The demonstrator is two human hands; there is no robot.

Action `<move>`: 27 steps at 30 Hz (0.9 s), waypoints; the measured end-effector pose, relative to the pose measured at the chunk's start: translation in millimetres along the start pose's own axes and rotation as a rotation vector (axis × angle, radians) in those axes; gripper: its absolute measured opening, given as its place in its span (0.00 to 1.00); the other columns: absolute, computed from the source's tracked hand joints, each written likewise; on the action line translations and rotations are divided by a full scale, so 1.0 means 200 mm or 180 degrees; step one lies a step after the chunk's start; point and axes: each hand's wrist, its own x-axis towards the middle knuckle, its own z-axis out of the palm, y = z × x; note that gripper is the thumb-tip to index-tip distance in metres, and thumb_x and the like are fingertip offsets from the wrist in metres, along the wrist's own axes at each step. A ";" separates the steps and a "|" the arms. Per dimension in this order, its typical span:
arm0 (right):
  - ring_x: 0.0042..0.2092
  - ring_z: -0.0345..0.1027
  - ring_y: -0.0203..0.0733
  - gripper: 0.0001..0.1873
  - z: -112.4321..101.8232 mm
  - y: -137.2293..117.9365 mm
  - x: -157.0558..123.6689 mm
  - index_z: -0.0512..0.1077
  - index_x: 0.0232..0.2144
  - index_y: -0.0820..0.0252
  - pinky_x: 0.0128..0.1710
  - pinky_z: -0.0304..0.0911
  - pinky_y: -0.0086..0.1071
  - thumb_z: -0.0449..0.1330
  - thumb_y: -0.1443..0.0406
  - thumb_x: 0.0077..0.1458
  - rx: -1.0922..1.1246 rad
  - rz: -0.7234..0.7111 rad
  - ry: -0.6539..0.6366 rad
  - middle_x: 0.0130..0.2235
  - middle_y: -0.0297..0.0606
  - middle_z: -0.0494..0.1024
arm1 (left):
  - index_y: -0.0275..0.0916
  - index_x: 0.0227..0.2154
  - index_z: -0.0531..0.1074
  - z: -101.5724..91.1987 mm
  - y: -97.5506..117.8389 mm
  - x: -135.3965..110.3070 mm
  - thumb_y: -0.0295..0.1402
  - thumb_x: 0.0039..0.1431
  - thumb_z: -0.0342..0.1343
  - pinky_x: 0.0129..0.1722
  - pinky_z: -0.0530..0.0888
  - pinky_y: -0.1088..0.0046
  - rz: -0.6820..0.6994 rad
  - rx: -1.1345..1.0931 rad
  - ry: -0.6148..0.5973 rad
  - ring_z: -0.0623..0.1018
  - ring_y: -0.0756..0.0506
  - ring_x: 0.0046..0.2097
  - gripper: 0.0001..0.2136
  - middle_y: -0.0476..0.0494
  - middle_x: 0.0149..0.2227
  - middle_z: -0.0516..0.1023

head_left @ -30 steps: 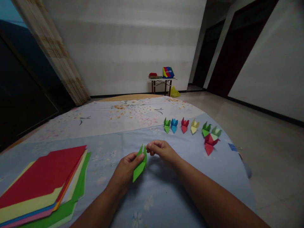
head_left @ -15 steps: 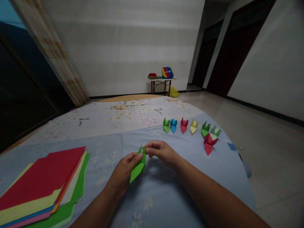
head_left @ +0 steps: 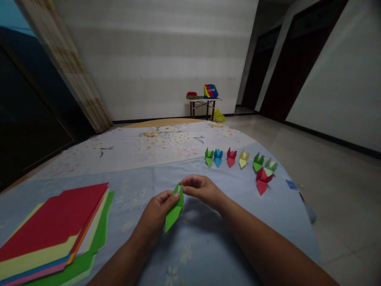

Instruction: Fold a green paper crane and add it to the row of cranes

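A bright green folded paper (head_left: 174,213), long and pointed with two narrow tips at the top, is held above the blue cloth. My left hand (head_left: 159,210) grips it from the left, the thumb lying on its face. At the upper right tip my right hand (head_left: 202,190) is closed, thumb and forefinger pinching that point. Part of the paper is hidden behind the left thumb and fingers.
A stack of coloured paper (head_left: 56,222), red on top, lies at the left. Several folded paper cranes (head_left: 231,157) stand toward the right of the tablecloth (head_left: 131,178). A blue clip (head_left: 291,184) sits on the table's right edge. A small table (head_left: 205,100) with a colourful box stands by the wall.
The green paper has turned slightly, its lower point now further down and right. Both hands stay at it, with the right fingers still at its upper tip.
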 end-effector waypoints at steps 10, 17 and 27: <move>0.30 0.63 0.33 0.12 0.01 -0.04 -0.02 0.73 0.37 0.60 0.32 0.61 0.29 0.60 0.64 0.47 -0.1739 -0.0836 0.0126 0.30 0.35 0.73 | 0.37 0.29 0.77 0.01 0.00 0.00 0.41 0.45 0.61 0.30 0.66 0.75 0.0575 0.0627 0.0112 0.72 0.47 0.29 0.12 0.48 0.26 0.77; 0.31 0.65 0.33 0.13 -0.01 -0.03 -0.02 0.73 0.39 0.59 0.34 0.62 0.29 0.60 0.65 0.48 -0.1922 -0.0960 0.0087 0.31 0.35 0.74 | 0.36 0.31 0.78 0.01 0.01 -0.01 0.41 0.44 0.62 0.30 0.66 0.75 0.0471 0.0592 0.0162 0.73 0.46 0.30 0.14 0.45 0.28 0.78; 0.31 0.65 0.33 0.06 -0.01 -0.04 -0.02 0.73 0.32 0.59 0.33 0.62 0.28 0.61 0.66 0.47 -0.2098 -0.1076 0.0191 0.30 0.35 0.72 | 0.37 0.29 0.78 0.01 0.00 0.00 0.43 0.41 0.63 0.25 0.64 0.76 0.0375 0.0553 0.0203 0.71 0.48 0.25 0.15 0.47 0.24 0.77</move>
